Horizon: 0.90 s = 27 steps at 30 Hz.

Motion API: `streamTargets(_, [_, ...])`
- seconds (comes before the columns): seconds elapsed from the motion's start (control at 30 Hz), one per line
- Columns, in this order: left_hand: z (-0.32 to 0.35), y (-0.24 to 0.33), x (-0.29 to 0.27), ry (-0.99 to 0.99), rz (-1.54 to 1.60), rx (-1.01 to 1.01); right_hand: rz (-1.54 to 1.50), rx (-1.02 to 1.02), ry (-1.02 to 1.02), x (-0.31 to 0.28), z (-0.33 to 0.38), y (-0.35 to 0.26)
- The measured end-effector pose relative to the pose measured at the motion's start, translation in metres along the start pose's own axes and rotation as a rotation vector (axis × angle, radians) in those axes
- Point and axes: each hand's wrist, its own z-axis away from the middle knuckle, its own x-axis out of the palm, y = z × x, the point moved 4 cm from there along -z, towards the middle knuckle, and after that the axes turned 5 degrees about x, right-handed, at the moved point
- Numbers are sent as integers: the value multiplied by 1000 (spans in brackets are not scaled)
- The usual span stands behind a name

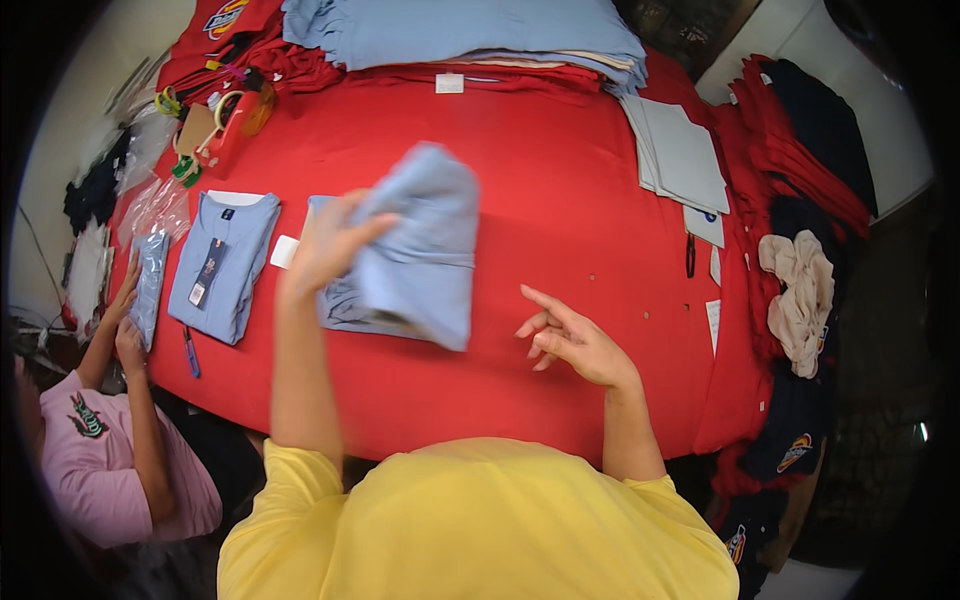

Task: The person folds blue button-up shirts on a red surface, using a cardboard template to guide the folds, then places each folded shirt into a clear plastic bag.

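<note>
A light blue shirt (425, 240), partly folded and blurred by motion, is raised off the table in front of me. My left hand (335, 240) is at its left side, thumb over the cloth, and appears to grip it; the fingertips are partly smeared. Beneath it lies more blue cloth (350, 318), and a white tag (284, 251) sticks out to the left. My right hand (578, 340) hovers right of the shirt, holding nothing, its fingers apart. Farther left lies a folded blue shirt (225, 265) with a dark hang tag (207, 272).
Red cloth covers the table (540, 420). At left, a person in pink (130, 440) handles a bagged blue garment (150, 285). A blue pen-like tool (191, 352), tape dispenser (230, 125), stacked blue garments (460, 30), white sheets (675, 150) and beige cloth (797, 300) lie around.
</note>
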Motion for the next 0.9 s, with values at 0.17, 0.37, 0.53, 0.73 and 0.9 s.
streamTargets(0.17, [23,-128,-98,103,-526,-421,275,-68,103,0,-41,31])
streamTargets(0.37, [27,-146,-87,347,-493,-397,329,-352,361,31,-125,16])
streamTargets(0.53, [32,-168,-85,495,-355,-280,281,-212,354,38,-164,8])
streamTargets(0.73, [38,-167,-68,727,-555,-125,782,-645,481,38,-161,-2])
streamTargets(0.9, [41,-159,-49,804,-554,-184,741,-576,573,65,-112,3])
